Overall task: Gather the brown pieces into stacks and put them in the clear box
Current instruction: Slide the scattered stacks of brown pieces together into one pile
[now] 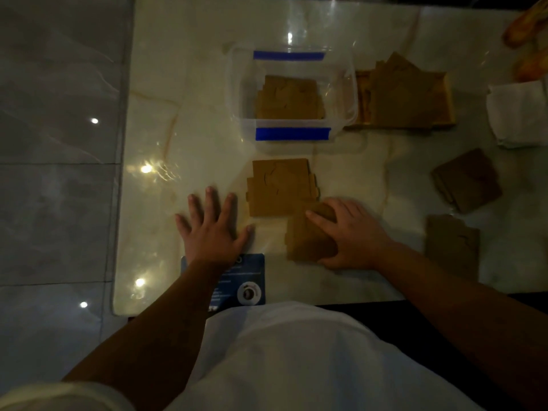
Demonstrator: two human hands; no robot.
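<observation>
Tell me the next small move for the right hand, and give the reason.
Probably slide the near stack under the right hand up against the stack in front of it and square them together. The two overlap at a corner, the left hand lies flat and empty beside them, and the clear box has only one stack.

Right hand (353, 232) grips brown stack (308, 241) on marble table (184, 114) — left hand (212, 229) flat, splayed; clear box (292, 93) holds 1 stack.
</observation>
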